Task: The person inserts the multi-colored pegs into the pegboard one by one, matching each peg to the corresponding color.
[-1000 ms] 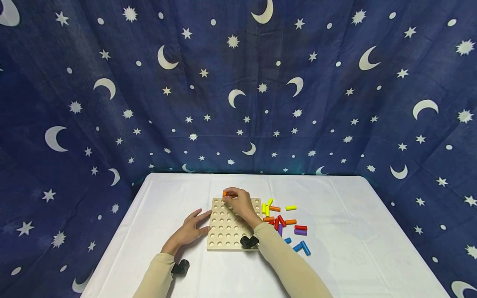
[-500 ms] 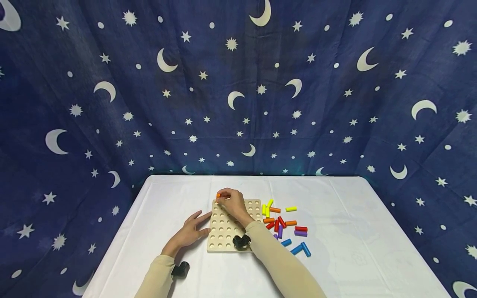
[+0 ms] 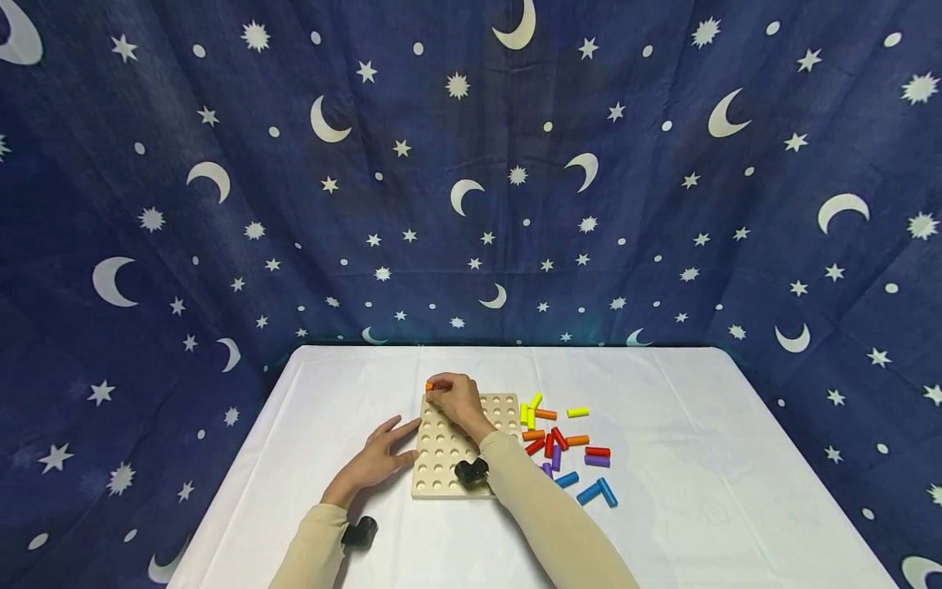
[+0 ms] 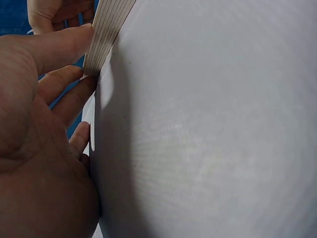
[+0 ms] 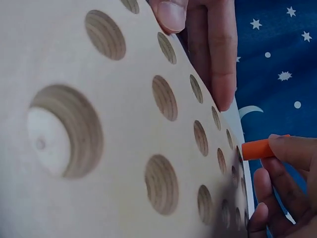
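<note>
A pale wooden board (image 3: pixel 417 493) with rows of round holes lies on the table. At its far left corner my right hand (image 3: pixel 454 398) pinches an orange peg (image 3: pixel 429 386) between thumb and fingers. In the right wrist view the orange peg (image 5: pixel 256 149) has its lower end right at a hole in the edge row. My left hand (image 3: pixel 373 458) rests beside the board's left side, fingers spread. Its thumb (image 4: pixel 67 47) and fingertips touch the board's layered side (image 4: pixel 106 37) in the left wrist view. My right hand and forearm hide part of the board.
Loose pegs lie right of the board: yellow (image 3: pixel 578 412), orange (image 3: pixel 577 440), red (image 3: pixel 598 451), purple (image 3: pixel 597 461) and blue (image 3: pixel 567 479), several in a loose cluster. A white cloth covers the table (image 3: pixel 699 491). Behind it hangs a dark blue star-and-moon curtain (image 3: pixel 412 204).
My right hand has moved left across the board with the orange peg to the far left corner, then slightly lower. The left hand has stayed at the board's side.
</note>
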{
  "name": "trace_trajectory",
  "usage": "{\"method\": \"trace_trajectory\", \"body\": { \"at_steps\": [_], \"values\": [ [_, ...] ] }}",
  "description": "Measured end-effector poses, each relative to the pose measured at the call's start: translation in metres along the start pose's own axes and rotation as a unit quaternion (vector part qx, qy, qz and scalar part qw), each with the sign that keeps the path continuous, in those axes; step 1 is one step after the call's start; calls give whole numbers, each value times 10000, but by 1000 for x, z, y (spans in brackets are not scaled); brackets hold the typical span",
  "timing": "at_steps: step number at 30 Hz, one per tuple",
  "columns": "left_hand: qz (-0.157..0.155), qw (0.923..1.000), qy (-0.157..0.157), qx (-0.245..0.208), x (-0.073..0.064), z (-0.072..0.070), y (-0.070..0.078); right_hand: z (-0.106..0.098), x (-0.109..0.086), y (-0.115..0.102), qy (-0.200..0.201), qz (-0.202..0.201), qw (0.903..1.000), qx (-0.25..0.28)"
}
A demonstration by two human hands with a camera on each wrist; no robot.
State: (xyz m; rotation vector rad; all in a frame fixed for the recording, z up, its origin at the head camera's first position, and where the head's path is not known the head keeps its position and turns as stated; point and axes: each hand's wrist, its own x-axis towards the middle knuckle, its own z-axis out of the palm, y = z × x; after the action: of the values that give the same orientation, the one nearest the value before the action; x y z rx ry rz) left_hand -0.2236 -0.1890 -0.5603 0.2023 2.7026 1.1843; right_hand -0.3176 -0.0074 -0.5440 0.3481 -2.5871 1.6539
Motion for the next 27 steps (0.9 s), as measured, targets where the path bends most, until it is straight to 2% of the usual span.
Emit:
{"method": "trace_trajectory", "body": {
  "at_steps": [4, 10, 16, 21, 27],
  "values": [
    [-12, 10000, -16, -25, 0, 1, -1, 2, 0, 2, -92, 194, 9997, -89],
    [117, 9999, 32, -61, 2, 1, -3, 3, 1, 5, -196, 227, 9989, -370],
    [124, 9999, 16, -45, 1, 3, -5, -6, -2, -1, -423, 241, 9988, -77],
    [126, 9999, 21, -23, 1, 3, -6, -19, -6, -12, -310, 236, 9989, 242],
    [50, 10000, 13, 30, 2, 2, -6, -35, -11, -23, -71, -87, 9997, 237]
  ]
}}
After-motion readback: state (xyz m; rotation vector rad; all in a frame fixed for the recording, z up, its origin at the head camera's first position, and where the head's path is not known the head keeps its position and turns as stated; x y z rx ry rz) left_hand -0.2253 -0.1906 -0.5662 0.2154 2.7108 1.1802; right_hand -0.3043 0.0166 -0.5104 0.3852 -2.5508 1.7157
